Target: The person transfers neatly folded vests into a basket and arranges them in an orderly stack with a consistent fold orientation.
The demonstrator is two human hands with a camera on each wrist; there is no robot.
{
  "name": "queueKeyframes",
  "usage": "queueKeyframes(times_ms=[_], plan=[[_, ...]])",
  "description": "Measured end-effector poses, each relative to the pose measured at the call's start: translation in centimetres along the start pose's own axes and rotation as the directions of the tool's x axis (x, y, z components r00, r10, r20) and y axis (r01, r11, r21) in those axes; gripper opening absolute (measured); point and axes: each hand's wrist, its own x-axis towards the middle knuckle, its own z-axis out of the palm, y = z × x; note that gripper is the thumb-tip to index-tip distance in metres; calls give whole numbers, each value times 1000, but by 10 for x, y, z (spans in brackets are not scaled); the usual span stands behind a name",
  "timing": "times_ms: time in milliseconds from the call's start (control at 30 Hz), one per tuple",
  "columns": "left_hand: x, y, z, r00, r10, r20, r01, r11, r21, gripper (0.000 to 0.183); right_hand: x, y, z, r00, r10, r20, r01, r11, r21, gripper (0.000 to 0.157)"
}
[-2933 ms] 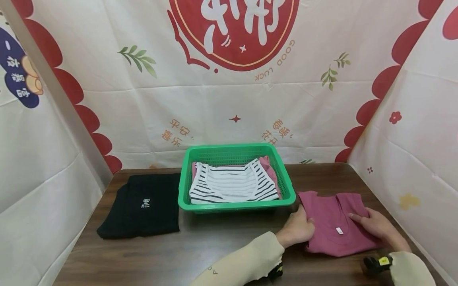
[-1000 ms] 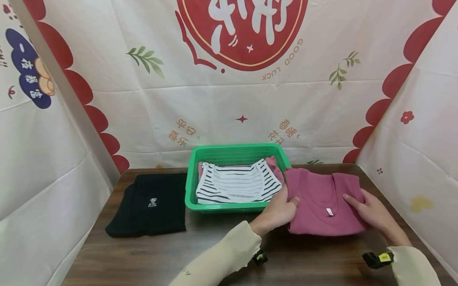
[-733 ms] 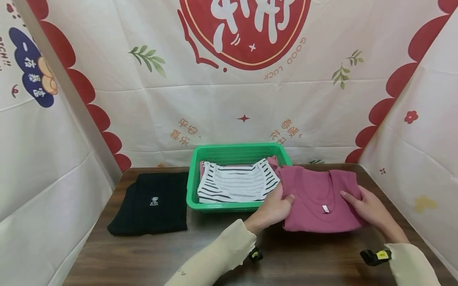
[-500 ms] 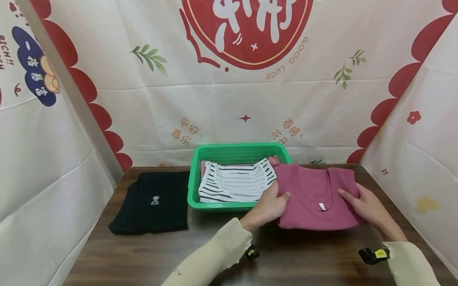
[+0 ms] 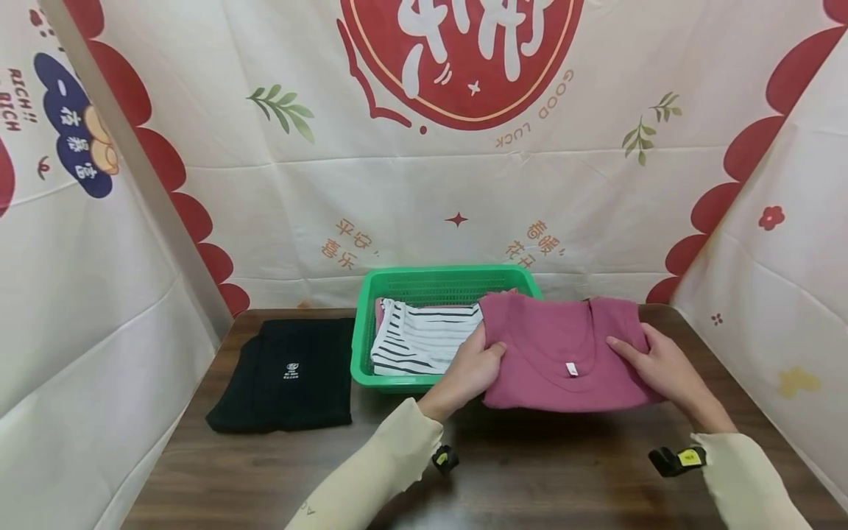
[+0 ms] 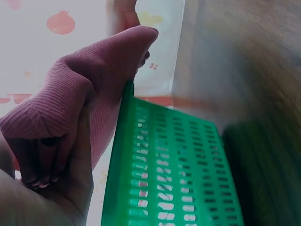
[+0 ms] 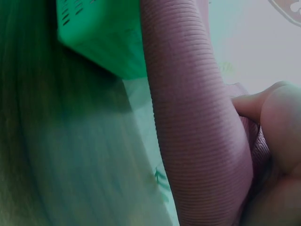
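Note:
A folded pink ribbed top (image 5: 550, 361) with a small white label at its neckline hangs above the table between both hands. My left hand (image 5: 472, 368) grips its left edge, thumb on top, beside the basket. The right edge is held by my right hand (image 5: 665, 364), also with the thumb on top. In the left wrist view the cloth (image 6: 99, 70) bends over the fingers. In the right wrist view the ribbed fold (image 7: 193, 117) runs down past the hand. The top covers the right part of the green basket (image 5: 397, 380) and some of the striped garment (image 5: 424, 338) inside.
On the left of the wooden table (image 5: 318, 478) lies a folded black garment (image 5: 285, 375) with a small white print. A bit of pink cloth shows under the striped garment in the basket. Printed fabric curtains (image 5: 331, 191) stand behind and at both sides.
Both hands have lifted the pink top off the table and carried it left and away from the body, over the basket's right side. The view has turned slightly right.

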Motion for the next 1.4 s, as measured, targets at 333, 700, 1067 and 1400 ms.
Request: queueKeyframes(times_ms=[333, 700, 1067, 1400], plan=[[0, -2, -28, 998, -24, -65, 24, 1000, -6, 34, 14, -29, 9, 999, -5, 31, 4, 999, 40, 60], [-1, -6, -49, 993, -31, -113, 33, 999, 12, 31, 25, -48, 18, 997, -24, 67, 18, 996, 84, 59], [-2, -13, -69, 990, -49, -135, 49, 999, -8, 32, 36, -67, 27, 995, -75, 63, 70, 994, 79, 56], [-5, -16, -85, 985, -104, -137, 104, 995, -3, 33, 43, -78, 37, 993, -85, 77, 78, 992, 96, 56]])
